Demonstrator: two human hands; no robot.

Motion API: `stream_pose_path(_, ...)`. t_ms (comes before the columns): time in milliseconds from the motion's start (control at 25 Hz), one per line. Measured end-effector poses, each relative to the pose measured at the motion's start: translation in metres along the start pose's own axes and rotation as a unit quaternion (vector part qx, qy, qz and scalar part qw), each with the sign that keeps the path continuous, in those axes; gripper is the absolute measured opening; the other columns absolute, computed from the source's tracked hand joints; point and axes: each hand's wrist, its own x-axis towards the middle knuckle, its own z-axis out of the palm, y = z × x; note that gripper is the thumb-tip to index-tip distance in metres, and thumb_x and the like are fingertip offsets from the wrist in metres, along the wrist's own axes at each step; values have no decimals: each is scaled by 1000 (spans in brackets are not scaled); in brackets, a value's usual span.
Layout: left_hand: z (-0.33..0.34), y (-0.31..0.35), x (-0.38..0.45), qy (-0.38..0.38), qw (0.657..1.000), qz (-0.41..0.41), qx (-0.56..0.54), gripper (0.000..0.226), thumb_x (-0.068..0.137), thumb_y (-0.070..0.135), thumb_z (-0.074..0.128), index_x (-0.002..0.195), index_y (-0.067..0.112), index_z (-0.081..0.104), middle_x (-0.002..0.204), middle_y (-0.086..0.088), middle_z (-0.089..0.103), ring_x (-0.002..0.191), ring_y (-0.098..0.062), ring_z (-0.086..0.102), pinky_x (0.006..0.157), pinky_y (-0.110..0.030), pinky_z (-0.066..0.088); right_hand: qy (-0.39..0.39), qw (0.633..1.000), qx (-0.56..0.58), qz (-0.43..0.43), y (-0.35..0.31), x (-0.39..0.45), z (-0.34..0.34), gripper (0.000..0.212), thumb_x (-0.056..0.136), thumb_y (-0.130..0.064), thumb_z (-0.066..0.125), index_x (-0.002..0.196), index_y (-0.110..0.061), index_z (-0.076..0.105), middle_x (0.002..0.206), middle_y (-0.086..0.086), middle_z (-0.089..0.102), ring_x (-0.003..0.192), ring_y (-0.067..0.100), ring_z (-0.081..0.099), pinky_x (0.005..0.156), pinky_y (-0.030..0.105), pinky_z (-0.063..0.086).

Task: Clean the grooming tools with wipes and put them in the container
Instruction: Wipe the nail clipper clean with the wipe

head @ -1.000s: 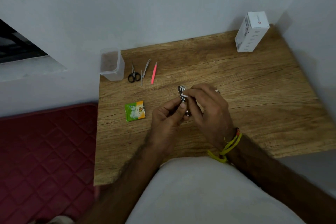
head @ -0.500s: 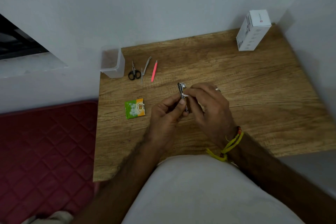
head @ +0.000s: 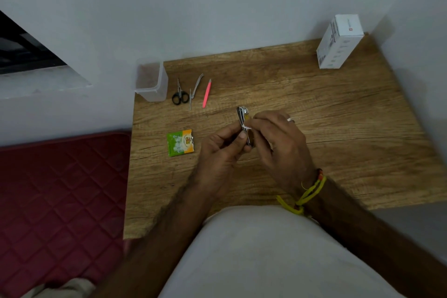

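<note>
My left hand (head: 222,152) grips the lower part of a metal nail clipper (head: 242,113) above the middle of the wooden table (head: 338,133). My right hand (head: 280,143) pinches a small white wipe (head: 246,126) against the clipper's side. Black-handled scissors (head: 180,94), a metal cuticle nipper (head: 194,91) and pink tweezers (head: 207,93) lie in a row at the table's back left. A clear plastic container (head: 152,83) stands open at the back left corner, beside the scissors. A green and orange wipe sachet (head: 181,142) lies left of my hands.
A white cardboard box (head: 338,42) stands at the back right corner against the wall. White walls close the table at the back and right. A dark red quilted mat (head: 60,201) covers the floor on the left.
My hands stay together on the clipper with the wipe; only small finger shifts show. The tools, sachet and container lie as before.
</note>
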Motion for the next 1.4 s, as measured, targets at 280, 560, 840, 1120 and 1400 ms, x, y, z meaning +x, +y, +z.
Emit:
stream_pose_path(280,0,0,3,7,1000,-4,-4,25,95,-4,53,115,3,67,94,-2,74,84,-8,66,72,-18,54,6,1000,3,-3,-5,3,3,16,92,3,65,105,3,73,104,15,69,95,27,64,90,30,49)
stream_pose_path(560,0,1,5,6,1000,-2,-19,26,97,-5,51,113,6,68,91,-2,73,78,-6,64,69,-16,53,15,1000,14,16,-6,7,6,15,92,2,65,104,2,74,104,12,69,95,27,65,90,33,50)
stream_pose_path(840,2,1,4,12,1000,3,-18,26,97,-7,50,113,4,67,91,-1,73,77,-5,64,69,-16,53,17,999,20,24,-4,1,5,15,91,3,65,103,2,74,101,13,70,92,27,66,91,27,47)
stream_pose_path(1120,1,2,5,13,1000,-4,-16,27,96,-6,51,115,5,66,89,2,74,76,-3,64,66,-15,52,4,1000,16,16,-3,-2,3,15,90,3,66,103,2,74,101,13,69,92,27,65,85,35,51)
stream_pose_path(1400,-1,3,5,5,1000,-4,11,23,95,-5,54,111,3,68,92,-5,73,80,-12,64,68,-21,53,1,999,29,22,-1,-3,-1,16,90,4,65,104,1,73,101,13,69,90,26,64,84,34,51)
